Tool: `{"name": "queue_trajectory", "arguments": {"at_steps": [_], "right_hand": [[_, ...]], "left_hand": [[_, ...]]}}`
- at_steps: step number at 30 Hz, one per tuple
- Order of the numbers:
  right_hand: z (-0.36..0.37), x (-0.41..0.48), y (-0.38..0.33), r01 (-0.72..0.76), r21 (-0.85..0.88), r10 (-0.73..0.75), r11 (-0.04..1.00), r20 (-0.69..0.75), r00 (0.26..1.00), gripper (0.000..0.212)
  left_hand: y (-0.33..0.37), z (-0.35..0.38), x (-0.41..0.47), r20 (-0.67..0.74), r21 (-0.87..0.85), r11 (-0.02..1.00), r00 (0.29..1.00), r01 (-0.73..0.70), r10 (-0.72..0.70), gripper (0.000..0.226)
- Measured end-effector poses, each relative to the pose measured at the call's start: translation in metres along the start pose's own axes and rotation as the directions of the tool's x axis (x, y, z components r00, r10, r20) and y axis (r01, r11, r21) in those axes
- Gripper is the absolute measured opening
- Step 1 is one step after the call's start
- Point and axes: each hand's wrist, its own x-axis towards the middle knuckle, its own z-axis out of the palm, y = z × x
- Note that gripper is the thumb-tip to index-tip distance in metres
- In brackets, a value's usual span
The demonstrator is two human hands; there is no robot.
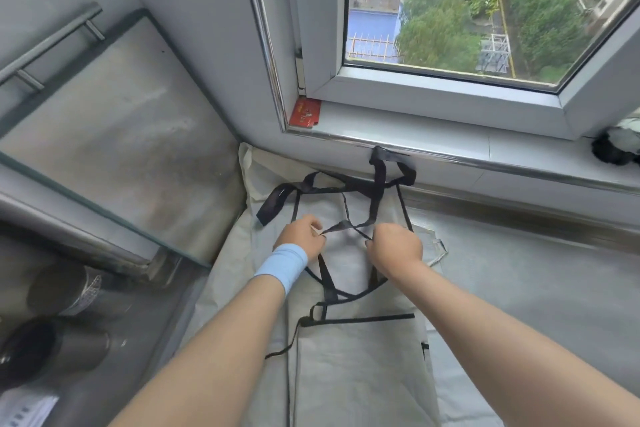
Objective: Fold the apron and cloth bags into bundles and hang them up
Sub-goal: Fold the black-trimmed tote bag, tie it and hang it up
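Note:
A pale grey apron [356,360] with black edging lies flat on a counter below a window. Its black straps [375,184] are tangled in loops toward the windowsill. My left hand [303,236], with a light blue wristband, pinches a black strap near the apron's top. My right hand [396,246] grips another part of the strap a short way to the right. A strap piece runs between both hands. Under the apron lies a white cloth bag [249,163], its corner showing at the back left.
A windowsill [450,149] with a metal rail runs behind the apron; a red card [305,113] lies on it and a dark object [613,149] sits at far right. A glass-edged panel [114,135] stands to the left. Dark cylinders [62,291] lie at lower left.

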Motion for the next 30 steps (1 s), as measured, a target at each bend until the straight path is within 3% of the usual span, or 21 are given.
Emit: {"name": "queue_trajectory", "arguments": {"at_steps": [3,6,8,10,12,15,18,22,24,25,27,28,30], "right_hand": [[-0.012,-0.006,-0.002,0.063,0.07,-0.056,0.996,-0.093,0.994,0.022],[-0.019,-0.028,-0.026,0.301,0.134,-0.272,0.944,-0.201,0.941,0.019],[-0.018,-0.048,-0.045,0.438,0.1,-0.423,0.894,-0.141,0.895,0.025],[-0.01,-0.07,-0.064,0.553,0.049,-0.554,0.832,0.027,0.832,0.032],[0.002,-0.08,-0.071,0.588,0.01,-0.581,0.809,0.173,0.795,0.031],[0.021,-0.092,-0.072,0.614,-0.08,-0.575,0.785,0.272,0.771,0.028],[0.034,-0.107,-0.069,0.624,-0.11,-0.59,0.773,0.233,0.773,0.024],[0.034,-0.119,-0.06,0.567,-0.016,-0.556,0.824,0.17,0.813,0.022],[0.028,-0.126,-0.052,0.503,0.114,-0.514,0.857,0.123,0.849,0.023],[0.024,-0.13,-0.047,0.483,0.162,-0.501,0.86,0.088,0.861,0.021],[0.018,-0.137,-0.034,0.482,0.214,-0.492,0.85,-0.003,0.87,0.015],[0.017,-0.14,-0.026,0.481,0.238,-0.482,0.844,-0.055,0.874,0.011],[0.014,-0.147,-0.013,0.473,0.305,-0.451,0.826,-0.146,0.881,0.011]], "left_hand": [[-0.013,-0.017,-0.01,0.058,-0.171,0.985,0.998,0.001,0.009,0.039],[-0.031,-0.018,-0.027,0.014,-0.133,0.991,1.0,0.006,-0.004,0.025],[-0.042,-0.017,-0.041,0.058,-0.048,0.999,0.998,0.024,-0.021,0.006],[-0.055,-0.016,-0.065,0.175,0.073,0.996,0.983,0.05,-0.062,0.004],[-0.064,-0.014,-0.083,0.29,0.27,0.962,0.951,0.03,-0.111,0.012],[-0.081,-0.006,-0.103,0.305,0.558,0.829,0.938,-0.035,-0.165,0.03],[-0.098,0.006,-0.119,0.278,0.61,0.792,0.942,-0.02,-0.19,0.024],[-0.108,0.007,-0.131,0.199,0.39,0.918,0.966,0.075,-0.163,0.008],[-0.109,0.004,-0.134,0.122,0.07,0.985,0.978,0.16,-0.167,0.008],[-0.105,0.002,-0.137,0.104,-0.172,0.962,0.975,0.213,-0.197,0.009],[-0.091,0.001,-0.142,0.121,-0.571,0.781,0.967,0.252,-0.224,0.016],[-0.083,0.002,-0.144,0.124,-0.67,0.703,0.97,0.238,-0.21,0.016],[-0.066,0.013,-0.149,0.128,-0.732,0.646,0.975,0.218,-0.184,0.014]]}}
